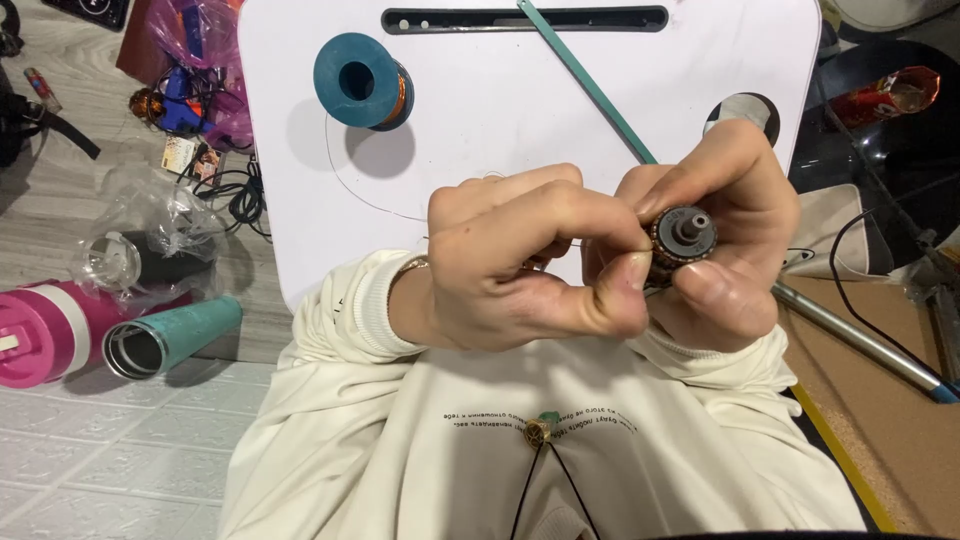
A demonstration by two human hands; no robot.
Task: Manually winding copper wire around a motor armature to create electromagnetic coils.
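— What's under you?

— Pale floor tiles, and a small white tabletop (480, 150) with rounded corners and a dark slot along its far edge.

— And your fingers?

— Both sets are closed on one thing. My right hand (725, 245) wraps a small motor rotor (682, 238), thumb below and fingers curled over the top, so its round copper-ringed end and short steel shaft face me. My left hand (510, 265) is pinched together right against the rotor's left side, thumb tip touching it. I can't tell whether a strand sits in that pinch. The rotor is held up above the near edge of the tabletop, in front of my chest.

— What lies beyond the hands?

— A thin wire (345, 175) loops across the tabletop from a teal spool (360, 80) wound with copper, standing near the far left corner. A slim green strip (585, 75) runs diagonally from the slot toward my right hand.

— Any packages?

— On the floor to my left: a crumpled clear plastic bag (140, 235), a teal metal tumbler (170, 335) on its side with the open mouth towards me, and a pink-and-white bottle (45, 335) just beside it. Farther up, a pinkish bag (205, 50) and black cables (235, 195). To the far right, a shiny red wrapper (895, 95) sits on a dark surface.
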